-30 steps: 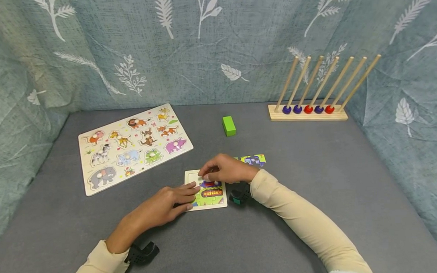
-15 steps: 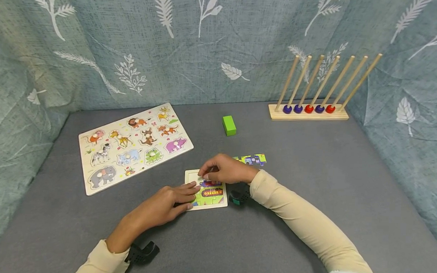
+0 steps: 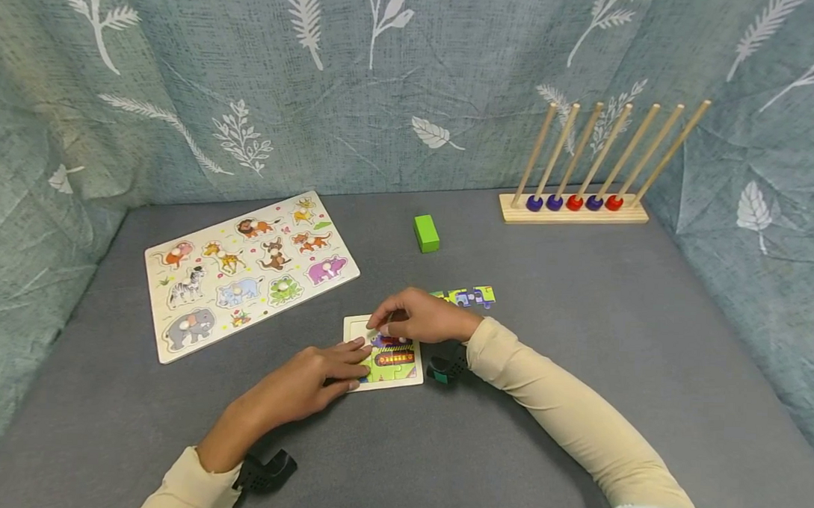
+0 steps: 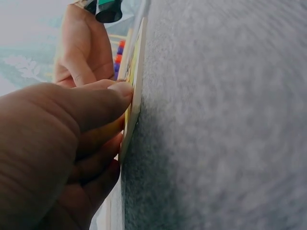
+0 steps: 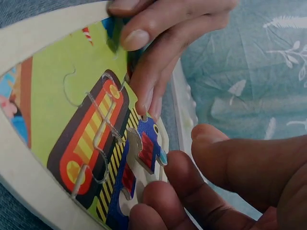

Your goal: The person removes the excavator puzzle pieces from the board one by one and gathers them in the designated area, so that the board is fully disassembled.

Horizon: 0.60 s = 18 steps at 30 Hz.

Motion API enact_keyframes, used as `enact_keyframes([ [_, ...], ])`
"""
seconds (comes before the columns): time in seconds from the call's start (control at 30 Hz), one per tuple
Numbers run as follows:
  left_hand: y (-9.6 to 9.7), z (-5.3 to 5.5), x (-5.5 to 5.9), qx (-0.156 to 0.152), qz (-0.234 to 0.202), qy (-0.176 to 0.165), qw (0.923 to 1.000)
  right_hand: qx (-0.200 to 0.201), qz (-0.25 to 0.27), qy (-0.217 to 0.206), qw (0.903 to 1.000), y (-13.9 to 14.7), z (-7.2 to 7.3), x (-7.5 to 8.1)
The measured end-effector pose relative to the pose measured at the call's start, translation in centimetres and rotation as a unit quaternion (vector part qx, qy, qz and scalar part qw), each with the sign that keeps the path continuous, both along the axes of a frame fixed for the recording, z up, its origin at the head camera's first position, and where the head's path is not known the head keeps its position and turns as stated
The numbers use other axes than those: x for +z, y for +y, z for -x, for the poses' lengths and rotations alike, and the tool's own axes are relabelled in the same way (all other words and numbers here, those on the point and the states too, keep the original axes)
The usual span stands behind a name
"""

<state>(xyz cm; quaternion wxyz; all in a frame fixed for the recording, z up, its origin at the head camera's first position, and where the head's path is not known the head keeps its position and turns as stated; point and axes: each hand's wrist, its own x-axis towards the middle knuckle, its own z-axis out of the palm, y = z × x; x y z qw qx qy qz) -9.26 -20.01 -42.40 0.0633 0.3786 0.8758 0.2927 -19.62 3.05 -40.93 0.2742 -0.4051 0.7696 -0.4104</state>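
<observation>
A small wooden tray puzzle (image 3: 392,386) lies on the grey table, showing part of a vehicle with yellow-and-orange tracks. My left hand (image 3: 315,374) rests on its left side with fairly straight fingers; in the left wrist view the thumb (image 4: 122,90) touches the tray's edge. Over the upper part is my right hand (image 3: 421,314), fingers bent. In the right wrist view a blue-and-red puzzle piece (image 5: 146,141) sits tilted, partly raised from the tray. A right fingertip touches its edge while the thumb stands apart; a left fingertip meets its other end.
Several loose puzzle pieces (image 3: 476,296) lie beyond my right wrist. Farther back are a green block (image 3: 426,234), an animal peg puzzle board (image 3: 251,275) at left and a wooden rod stand with rings (image 3: 573,215) at right. A patterned curtain (image 3: 412,97) hangs behind.
Both hands stay at the tray puzzle in nearly the same place. The right fingers shift only very slightly.
</observation>
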Motion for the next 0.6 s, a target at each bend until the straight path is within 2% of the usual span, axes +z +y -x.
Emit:
enact_keyframes([
  [0.23,0.21,-0.24,0.01,-0.003,0.025,0.029,0.9993,-0.009,0.004,-0.008,0.9999,-0.11,-0.14,0.19],
  [0.47,0.43,-0.40,0.34,0.010,0.032,0.025,0.9991,-0.034,0.003,-0.039,0.9987,-0.16,0.01,-0.01],
  [0.6,0.45,-0.30,0.28,0.006,0.024,0.029,0.9993,-0.047,0.010,-0.058,0.9972,-0.20,0.01,-0.14],
])
